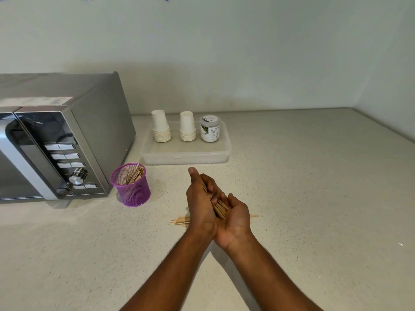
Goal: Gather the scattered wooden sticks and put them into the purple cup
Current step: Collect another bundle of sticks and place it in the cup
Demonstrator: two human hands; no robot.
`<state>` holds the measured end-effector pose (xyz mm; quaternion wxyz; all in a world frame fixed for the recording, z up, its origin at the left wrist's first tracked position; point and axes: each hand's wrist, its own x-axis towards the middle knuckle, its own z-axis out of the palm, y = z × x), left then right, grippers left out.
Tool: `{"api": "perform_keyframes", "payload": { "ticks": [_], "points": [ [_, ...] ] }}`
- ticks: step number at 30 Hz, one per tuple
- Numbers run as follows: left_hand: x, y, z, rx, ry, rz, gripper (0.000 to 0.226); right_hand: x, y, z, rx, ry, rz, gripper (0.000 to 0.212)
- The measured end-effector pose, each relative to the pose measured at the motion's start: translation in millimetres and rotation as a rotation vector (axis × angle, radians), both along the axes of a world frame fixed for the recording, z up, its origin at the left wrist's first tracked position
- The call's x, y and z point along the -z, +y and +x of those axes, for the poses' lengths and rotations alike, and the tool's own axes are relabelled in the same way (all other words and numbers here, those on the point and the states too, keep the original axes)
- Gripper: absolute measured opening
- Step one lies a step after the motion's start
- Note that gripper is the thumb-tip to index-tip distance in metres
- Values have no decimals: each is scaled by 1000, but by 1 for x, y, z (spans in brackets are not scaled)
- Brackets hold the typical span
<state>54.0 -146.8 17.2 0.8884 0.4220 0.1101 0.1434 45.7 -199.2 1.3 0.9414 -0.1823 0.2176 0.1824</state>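
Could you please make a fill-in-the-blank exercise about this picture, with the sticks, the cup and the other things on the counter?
1. The purple cup stands just in front of the ____.
2. Both hands, left hand and right hand, hold a bundle of wooden ____ between them.
3. On the clear tray stand ____ stacks of white paper cups and one jar.
4. Some loose sticks lie on the ____.

Missing words: microwave; sticks; two; counter
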Motion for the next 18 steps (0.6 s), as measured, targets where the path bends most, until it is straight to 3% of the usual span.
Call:
{"api": "perform_keyframes", "payload": {
  "ticks": [10, 18],
  "points": [
    [1, -3, -6, 10, -55, -8, 85, 0, 1, 4, -11, -15, -1, 37],
    [3, 10, 0, -46, -39, -139, 81, 7, 0, 1, -56, -67, -152, 46]
  ]
}}
